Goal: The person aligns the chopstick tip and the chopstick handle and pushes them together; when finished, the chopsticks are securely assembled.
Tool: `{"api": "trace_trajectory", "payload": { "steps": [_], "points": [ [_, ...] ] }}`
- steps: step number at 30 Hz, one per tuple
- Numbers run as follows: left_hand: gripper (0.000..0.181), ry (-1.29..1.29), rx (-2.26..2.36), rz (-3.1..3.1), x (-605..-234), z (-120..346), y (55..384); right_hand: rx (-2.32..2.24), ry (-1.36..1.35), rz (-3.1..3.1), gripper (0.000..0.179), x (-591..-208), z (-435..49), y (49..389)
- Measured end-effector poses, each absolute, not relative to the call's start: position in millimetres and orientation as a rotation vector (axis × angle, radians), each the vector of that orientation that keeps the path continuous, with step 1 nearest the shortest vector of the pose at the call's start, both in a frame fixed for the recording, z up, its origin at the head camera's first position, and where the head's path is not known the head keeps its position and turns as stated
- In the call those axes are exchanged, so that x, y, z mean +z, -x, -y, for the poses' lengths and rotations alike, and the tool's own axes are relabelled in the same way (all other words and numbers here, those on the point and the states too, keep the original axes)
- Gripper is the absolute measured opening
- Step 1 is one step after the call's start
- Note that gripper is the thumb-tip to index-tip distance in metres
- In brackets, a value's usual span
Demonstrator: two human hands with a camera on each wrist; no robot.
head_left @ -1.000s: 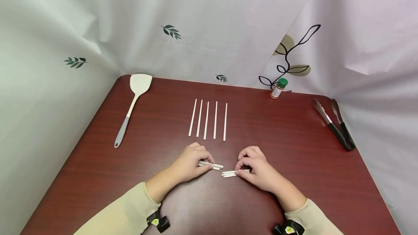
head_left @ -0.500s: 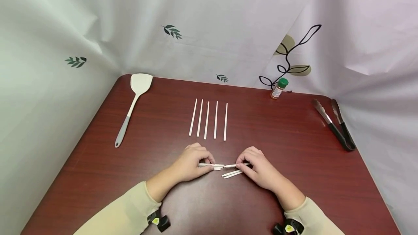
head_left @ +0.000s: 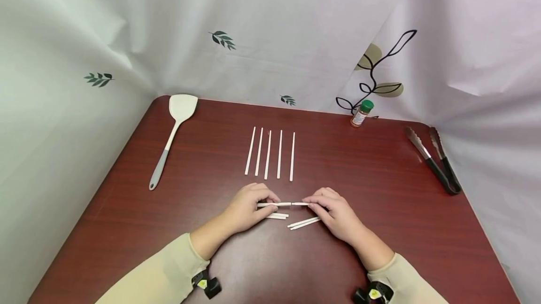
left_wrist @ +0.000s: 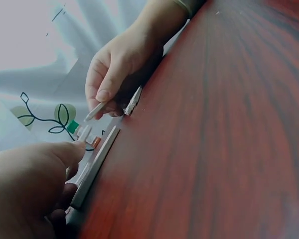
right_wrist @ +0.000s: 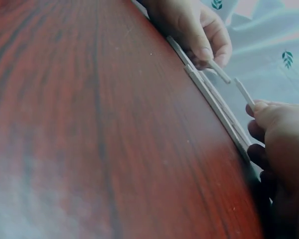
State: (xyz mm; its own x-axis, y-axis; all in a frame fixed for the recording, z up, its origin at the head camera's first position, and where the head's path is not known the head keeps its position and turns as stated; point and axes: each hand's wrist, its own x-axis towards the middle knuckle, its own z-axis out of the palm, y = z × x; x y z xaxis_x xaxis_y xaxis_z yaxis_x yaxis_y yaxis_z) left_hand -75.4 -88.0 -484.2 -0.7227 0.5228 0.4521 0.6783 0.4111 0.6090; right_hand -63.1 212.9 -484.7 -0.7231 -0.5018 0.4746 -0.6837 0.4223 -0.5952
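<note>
My left hand pinches a thin white stick between thumb and fingers. Facing it, my right hand pinches another thin white stick. The two sticks point end to end, and the left wrist view shows a slight gap between their tips. Loose white sticks lie on the table just below the left fingers. More loose white sticks lie at a slant under the right hand, their outer ends hidden by it. In the right wrist view the left-hand stick is raised over the table.
Several longer white sticks lie in a spaced row beyond the hands on the dark red table. A white spatula with a grey handle rests far left. A green-capped spice bottle stands at the back; black-handled tongs lie far right.
The right hand has picked one stick out of its bunch, and the left hand now holds one stick apart from the others. Both sticks have moved slightly away from me, their ends facing.
</note>
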Motion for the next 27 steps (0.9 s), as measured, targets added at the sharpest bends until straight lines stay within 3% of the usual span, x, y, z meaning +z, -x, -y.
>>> {"api": "trace_trajectory", "payload": {
  "steps": [27],
  "points": [
    [0.010, 0.995, -1.325, 2.367, -489, 70, 70, 1.274, -0.863, 2.420, 0.027, -482, -209, 61]
  ]
}}
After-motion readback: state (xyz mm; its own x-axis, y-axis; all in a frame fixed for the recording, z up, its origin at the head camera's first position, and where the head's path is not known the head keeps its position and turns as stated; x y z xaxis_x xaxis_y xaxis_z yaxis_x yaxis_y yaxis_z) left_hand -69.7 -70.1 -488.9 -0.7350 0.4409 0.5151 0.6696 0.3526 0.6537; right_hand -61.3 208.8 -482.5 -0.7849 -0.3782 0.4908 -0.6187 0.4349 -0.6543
